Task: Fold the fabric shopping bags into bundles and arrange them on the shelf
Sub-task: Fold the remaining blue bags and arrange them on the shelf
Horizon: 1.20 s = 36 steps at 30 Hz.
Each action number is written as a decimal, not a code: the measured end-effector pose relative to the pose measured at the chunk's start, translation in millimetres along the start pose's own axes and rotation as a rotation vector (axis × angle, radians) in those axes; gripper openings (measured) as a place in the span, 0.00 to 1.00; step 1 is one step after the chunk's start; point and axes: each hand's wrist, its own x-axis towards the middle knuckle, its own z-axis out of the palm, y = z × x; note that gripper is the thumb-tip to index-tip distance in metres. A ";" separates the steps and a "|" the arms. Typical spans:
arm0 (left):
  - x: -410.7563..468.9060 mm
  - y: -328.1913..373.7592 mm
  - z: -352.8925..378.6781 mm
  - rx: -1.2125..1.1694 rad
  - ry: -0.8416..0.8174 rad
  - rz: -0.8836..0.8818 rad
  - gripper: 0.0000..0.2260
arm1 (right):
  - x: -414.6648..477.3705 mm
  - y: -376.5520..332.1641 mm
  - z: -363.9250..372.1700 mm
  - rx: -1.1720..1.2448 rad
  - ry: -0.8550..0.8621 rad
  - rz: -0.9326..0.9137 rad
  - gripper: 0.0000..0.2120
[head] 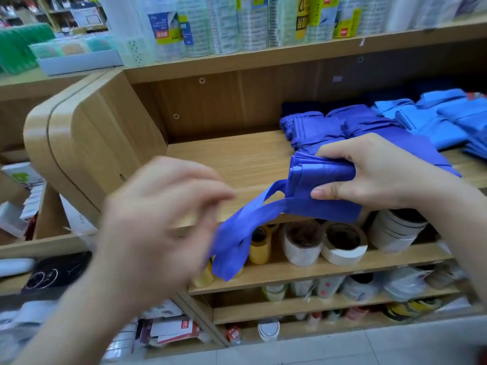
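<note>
My right hand point(374, 172) grips a folded purple-blue fabric bag point(321, 177) over the front edge of the wooden shelf point(232, 159). The bag's long handles point(237, 238) hang down to the left. My left hand point(163, 219) is blurred by motion and sits at the handles' lower end; whether it holds them I cannot tell. Behind the right hand lie folded purple-blue bundles point(324, 127) on the shelf, and further right a pile of light blue bundles point(442, 119).
The shelf's left half is bare wood beside a rounded end panel point(79, 138). Tape rolls point(342, 243) fill the shelf below. Plastic-wrapped rolls point(237, 25) stand on the shelf above. A lower shelf at left holds boxes and a dark clock package point(52, 272).
</note>
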 end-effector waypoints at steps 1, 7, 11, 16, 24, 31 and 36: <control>-0.5 13.1 13.5 0.059 -0.064 0.091 0.07 | 1.3 -2.7 -0.8 0.017 -0.006 0.002 0.13; 4.2 17.4 71.0 0.417 -0.326 0.106 0.14 | 6.7 -8.6 -1.1 0.102 -0.061 0.009 0.09; 8.5 3.0 80.0 0.231 -0.349 -0.077 0.14 | 9.8 -3.5 -1.3 0.236 -0.122 0.020 0.12; 6.2 -29.8 69.9 0.345 -0.637 -0.028 0.04 | 8.0 16.4 -8.4 0.336 -0.129 0.052 0.18; 2.9 -50.4 1.9 -0.614 -0.754 -0.250 0.08 | 7.0 39.6 5.0 0.494 -0.159 0.098 0.18; 10.8 -51.9 12.5 -1.656 -0.424 -0.322 0.20 | 9.4 22.9 12.0 0.545 -0.224 0.065 0.13; 24.1 -51.9 21.4 -1.830 -0.482 -0.484 0.36 | 8.9 -4.1 9.3 0.158 -0.126 0.026 0.19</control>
